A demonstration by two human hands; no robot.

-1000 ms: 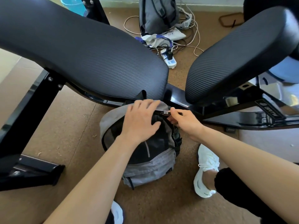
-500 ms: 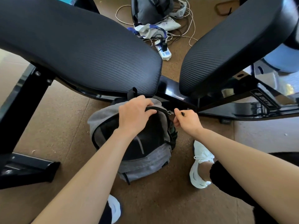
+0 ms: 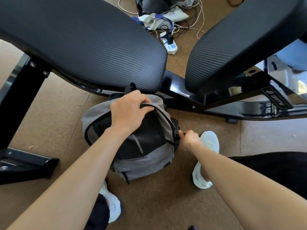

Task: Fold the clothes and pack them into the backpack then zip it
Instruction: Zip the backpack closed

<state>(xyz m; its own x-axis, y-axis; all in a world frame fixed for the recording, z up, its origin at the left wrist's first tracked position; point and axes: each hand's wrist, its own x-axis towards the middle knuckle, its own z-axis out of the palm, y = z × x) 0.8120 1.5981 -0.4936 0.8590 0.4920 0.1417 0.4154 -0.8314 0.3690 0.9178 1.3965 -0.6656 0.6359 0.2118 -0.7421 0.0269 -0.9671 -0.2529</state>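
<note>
Grey backpack [image 3: 144, 161], black front panel with a thin pale stripe and a grey lower pocket, upright on the brown floor [image 3: 58, 113] beside a white shoe [image 3: 208, 143], top tucked just under the black bench pad [image 3: 93, 47]. Left hand [image 3: 127, 112] gripping the top rim, fingers curled together over the dark zip edge; right hand [image 3: 189, 138] low at the bag's right side, thumb and fingers pinching the zip pull [image 3: 175, 133], itself mostly hidden. Contents unseen, zip line under the left hand covered; second bag [image 3: 154, 5] and cables cut off at the top edge.
</note>
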